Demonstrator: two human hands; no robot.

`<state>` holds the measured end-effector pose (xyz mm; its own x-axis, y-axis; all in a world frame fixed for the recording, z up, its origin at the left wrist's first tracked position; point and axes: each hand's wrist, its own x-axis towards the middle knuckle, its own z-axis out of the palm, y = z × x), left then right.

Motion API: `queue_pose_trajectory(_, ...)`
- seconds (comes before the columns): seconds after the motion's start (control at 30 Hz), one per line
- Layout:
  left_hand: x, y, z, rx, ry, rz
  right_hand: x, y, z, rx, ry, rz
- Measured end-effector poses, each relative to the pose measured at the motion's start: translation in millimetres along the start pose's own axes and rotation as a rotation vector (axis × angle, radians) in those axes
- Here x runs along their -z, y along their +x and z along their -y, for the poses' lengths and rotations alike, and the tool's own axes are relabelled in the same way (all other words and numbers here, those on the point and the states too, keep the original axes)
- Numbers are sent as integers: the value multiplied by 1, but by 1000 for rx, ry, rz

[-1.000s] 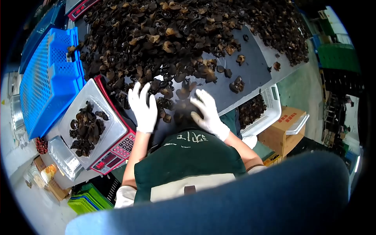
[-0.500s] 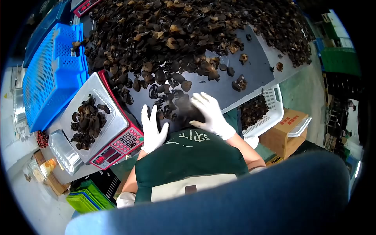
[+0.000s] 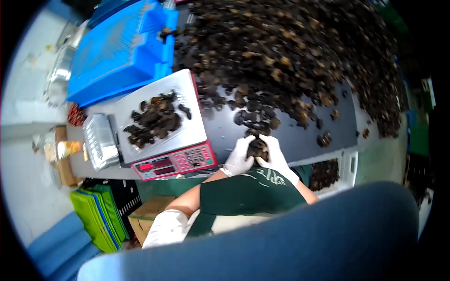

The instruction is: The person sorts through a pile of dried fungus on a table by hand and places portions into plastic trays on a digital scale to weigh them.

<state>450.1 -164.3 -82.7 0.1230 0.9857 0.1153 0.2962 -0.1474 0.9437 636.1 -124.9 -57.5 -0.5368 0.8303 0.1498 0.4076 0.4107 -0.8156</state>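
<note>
Both hands wear white gloves and meet at the table's near edge, in front of the green apron. My left hand and my right hand are closed round a small clump of dark mushrooms, one from each side. More dark mushroom pieces lie just beyond the fingertips on the grey table. A large heap of dark brown mushrooms covers the far part. To the left stands a red and silver scale, with a clear tray of mushrooms on it.
A blue plastic basket stands beyond the scale at the left. A clear container is left of the scale. Green crates and a cardboard box stand below the table. At the right is a white basket of mushrooms.
The view has swung left, so the scale and blue basket appear farther right. My hands, earlier apart and spread over loose pieces, have come together and closed round a clump.
</note>
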Motion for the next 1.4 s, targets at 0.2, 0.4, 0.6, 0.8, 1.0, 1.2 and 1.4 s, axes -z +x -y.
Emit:
queue_pose_trajectory(0.2,44,11,-45,-30,-227,-125,9,53,49,-151,299,128)
queue_pose_trajectory(0.4,161,13,-112,-61,109,-323,-14,156,125,308,202,233)
queue_pose_trajectory(0.6,252,-9,-87,42,295,-534,-87,233,180,543,194,359)
queue_pose_trajectory(0.8,281,-27,-63,77,829,-504,-80,241,177,598,-100,313)
queue_pose_trajectory(1.0,314,-60,-76,111,609,-686,-16,193,107,194,-73,319)
queue_pose_trajectory(1.2,332,-62,-74,82,768,-656,-22,111,61,166,-550,701)
queue_pose_trajectory(1.4,321,-48,-62,101,824,-656,-22,109,40,84,-386,519)
